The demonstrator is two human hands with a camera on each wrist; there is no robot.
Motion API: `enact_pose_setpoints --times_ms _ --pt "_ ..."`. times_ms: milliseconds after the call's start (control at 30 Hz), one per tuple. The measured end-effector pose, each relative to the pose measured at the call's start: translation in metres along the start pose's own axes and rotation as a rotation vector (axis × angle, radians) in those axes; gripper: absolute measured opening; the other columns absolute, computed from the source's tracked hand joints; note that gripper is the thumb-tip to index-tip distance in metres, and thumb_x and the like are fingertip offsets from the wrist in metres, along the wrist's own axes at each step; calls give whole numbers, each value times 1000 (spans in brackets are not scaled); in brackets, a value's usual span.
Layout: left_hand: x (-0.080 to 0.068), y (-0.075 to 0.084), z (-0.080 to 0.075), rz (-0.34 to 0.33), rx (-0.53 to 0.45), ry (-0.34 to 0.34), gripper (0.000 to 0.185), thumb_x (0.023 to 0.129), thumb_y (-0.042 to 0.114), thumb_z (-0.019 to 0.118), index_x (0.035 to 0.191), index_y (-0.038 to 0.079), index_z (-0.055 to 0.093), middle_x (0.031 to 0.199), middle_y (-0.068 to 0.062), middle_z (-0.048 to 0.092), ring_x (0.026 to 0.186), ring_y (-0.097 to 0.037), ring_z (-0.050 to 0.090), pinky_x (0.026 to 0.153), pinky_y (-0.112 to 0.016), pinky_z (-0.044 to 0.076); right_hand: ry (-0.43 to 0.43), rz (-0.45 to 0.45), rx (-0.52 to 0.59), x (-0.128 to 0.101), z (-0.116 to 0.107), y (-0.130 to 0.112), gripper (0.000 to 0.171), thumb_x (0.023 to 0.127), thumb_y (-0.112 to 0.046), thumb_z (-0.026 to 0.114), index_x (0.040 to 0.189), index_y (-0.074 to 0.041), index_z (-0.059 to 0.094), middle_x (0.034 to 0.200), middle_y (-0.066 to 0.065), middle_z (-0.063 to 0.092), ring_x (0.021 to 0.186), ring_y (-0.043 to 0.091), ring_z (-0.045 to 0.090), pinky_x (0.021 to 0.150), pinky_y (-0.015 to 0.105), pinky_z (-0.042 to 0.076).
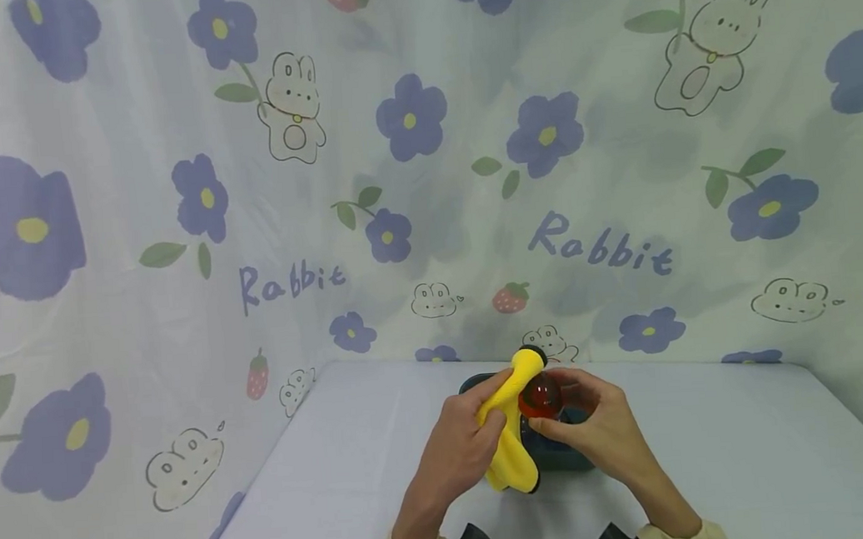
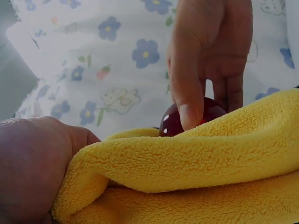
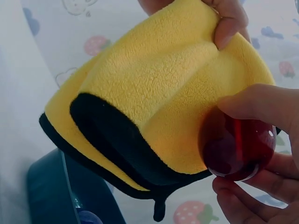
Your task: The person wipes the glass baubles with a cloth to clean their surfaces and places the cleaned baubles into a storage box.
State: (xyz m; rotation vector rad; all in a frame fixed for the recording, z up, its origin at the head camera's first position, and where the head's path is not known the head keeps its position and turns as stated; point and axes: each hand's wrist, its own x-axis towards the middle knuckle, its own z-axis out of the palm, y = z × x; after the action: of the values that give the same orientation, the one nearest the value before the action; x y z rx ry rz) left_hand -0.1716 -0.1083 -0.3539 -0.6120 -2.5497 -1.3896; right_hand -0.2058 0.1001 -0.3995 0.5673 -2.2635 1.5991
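My left hand (image 1: 460,436) grips a folded yellow towel (image 3: 154,79) with dark edging and a small hanging loop. It is held up in the air, its lower end hanging down. Beside it, my right hand (image 1: 603,414) holds a clear red ball (image 3: 239,144) between thumb and fingers. The ball lies close against the towel's fleecy side; whether they touch I cannot tell. In the left wrist view the towel hides the lower part of the ball (image 2: 174,122). Both hands are above a dark teal basin (image 1: 565,458), partly covered by them.
A rounded bluish thing (image 3: 88,217) shows inside the basin, mostly cut off by the frame. The white table (image 1: 326,477) spreads out to both sides. Behind it hangs a curtain (image 1: 472,200) printed with flowers and rabbits.
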Motion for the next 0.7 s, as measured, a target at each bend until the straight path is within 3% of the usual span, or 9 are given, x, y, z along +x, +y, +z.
enact_pose_setpoints --times_ms 467,700 --pt "1 -6 -1 74 -3 11 49 99 5 46 146 13 59 132 -7 70 73 -6 56 71 -20 53 -126 -67 -11 -6 2 -9 52 74 -26 93 120 -18 70 112 0 73 90 8 70 84 25 60" --pt "4 -11 -3 90 -25 -2 48 99 4 46 144 13 61 131 -5 70 89 -13 62 75 -21 54 -160 -104 25 -10 3 -13 52 77 -23 91 125 -19 70 120 -1 73 99 8 71 89 25 59"
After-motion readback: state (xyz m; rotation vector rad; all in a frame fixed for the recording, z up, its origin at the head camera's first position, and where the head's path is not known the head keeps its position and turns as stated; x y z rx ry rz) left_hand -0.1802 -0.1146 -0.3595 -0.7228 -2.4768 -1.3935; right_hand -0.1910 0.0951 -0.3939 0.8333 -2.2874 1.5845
